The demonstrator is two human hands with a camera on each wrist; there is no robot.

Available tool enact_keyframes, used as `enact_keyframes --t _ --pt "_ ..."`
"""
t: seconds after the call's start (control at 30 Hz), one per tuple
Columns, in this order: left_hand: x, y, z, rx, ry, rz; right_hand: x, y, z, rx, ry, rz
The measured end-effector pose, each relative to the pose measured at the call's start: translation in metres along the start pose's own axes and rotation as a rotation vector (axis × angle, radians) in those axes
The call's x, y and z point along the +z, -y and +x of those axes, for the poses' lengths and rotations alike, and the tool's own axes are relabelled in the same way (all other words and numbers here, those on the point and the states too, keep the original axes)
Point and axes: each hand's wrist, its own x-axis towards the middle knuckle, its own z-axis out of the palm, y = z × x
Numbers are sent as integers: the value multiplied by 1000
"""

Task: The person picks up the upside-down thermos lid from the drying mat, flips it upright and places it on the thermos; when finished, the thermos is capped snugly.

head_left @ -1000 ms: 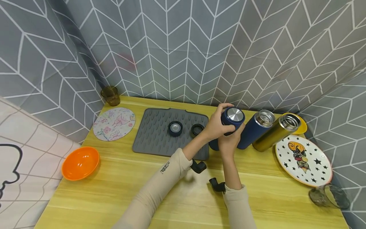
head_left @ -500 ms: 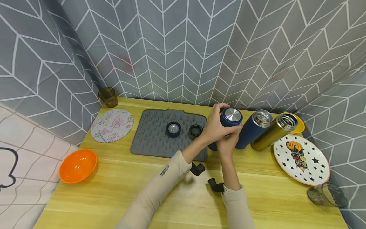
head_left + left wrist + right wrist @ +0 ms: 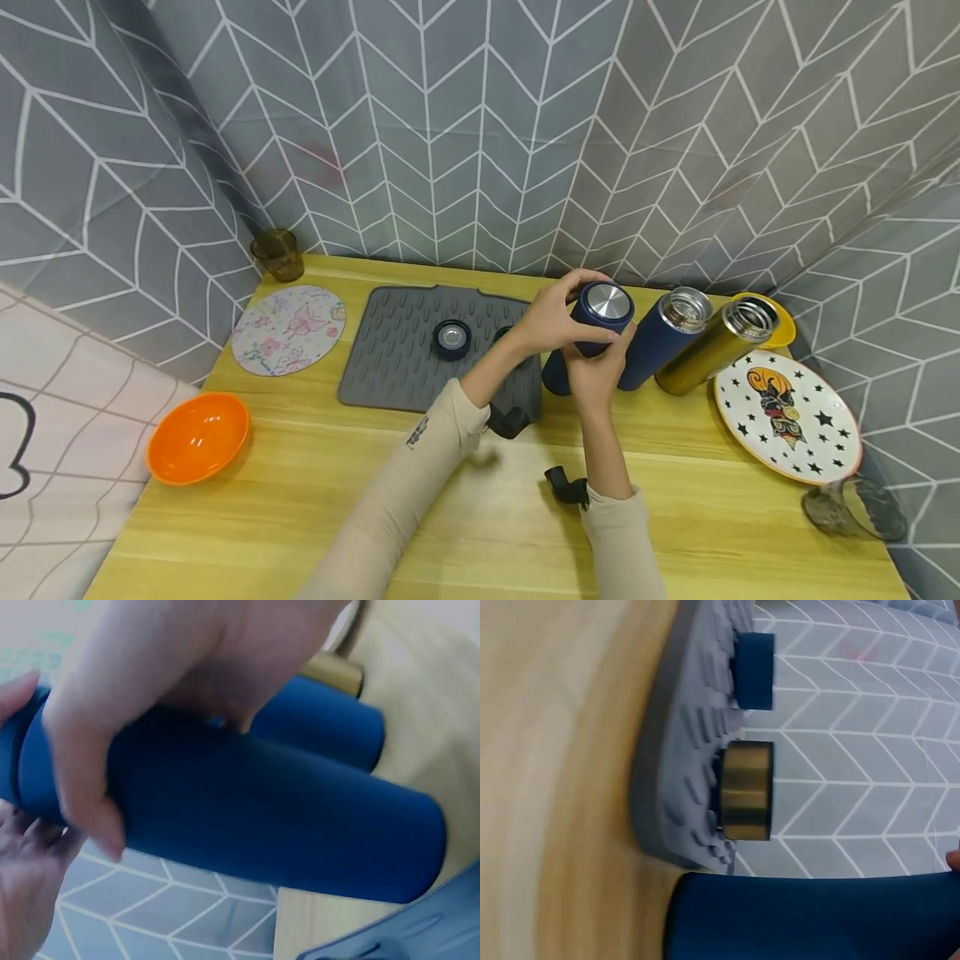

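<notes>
My left hand (image 3: 551, 318) curls round the steel-topped lid (image 3: 607, 302) of a blue thermos flask (image 3: 277, 814), thumb along its front. Just below, the body is gripped by my right hand (image 3: 596, 373). The flask leans, its base low beside the grey mat, as the left wrist view shows. To its right stand an uncapped blue thermos (image 3: 663, 337) and an uncapped gold thermos (image 3: 712, 350). On the ridged mat (image 3: 397, 342) lie a dark blue lid (image 3: 452, 337) and a gold lid (image 3: 746, 791), the latter mostly behind my left arm in the head view.
A plate with stars (image 3: 817, 417) and a smoky glass (image 3: 855, 508) are at the right, a yellow dish (image 3: 783, 327) behind the gold thermos. At the left are an orange bowl (image 3: 198, 437), a round floral mat (image 3: 288, 329) and a brown glass (image 3: 277, 254). A patterned curtain (image 3: 450, 125) borders the back.
My left hand has turned about the lid, its thumb first swinging right across the front, then back left. The right hand keeps its grip on the body. The left forearm has shifted left, covering the gold lid.
</notes>
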Motion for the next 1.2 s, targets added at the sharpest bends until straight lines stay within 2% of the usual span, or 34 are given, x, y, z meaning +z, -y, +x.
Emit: enact_keyframes --t 0.1,0.2,0.37,0.47,0.53,0.6,0.7,0.77,0.9,1.0,1.1,1.2 --pt "-10 1 6 -6 117 -65 -2 2 2 41 27 29" --pt "-16 3 9 -13 203 -118 -2 2 4 71 48 37" --pt "-19 3 11 -23 272 -179 -3 4 6 92 68 37" --pt "-17 4 9 -37 279 -174 -2 3 6 87 64 52" --pt "-17 4 4 -47 254 -121 -2 2 7 77 55 66" --pt "-19 3 -7 -44 193 -58 -1 -2 9 83 42 79" --pt "-30 6 -32 -46 66 28 1 -17 19 110 24 75" --pt "-44 11 -56 -65 -21 36 3 -27 28 143 14 70" --pt "-75 28 -101 -124 -159 71 9 -39 51 146 0 107" --pt "-94 43 -129 -180 -253 111 16 -46 64 135 8 141" --pt "-107 55 -147 -245 -323 153 22 -52 69 151 23 138" --pt "-116 64 -154 -314 -347 217 25 -55 68 172 24 125"
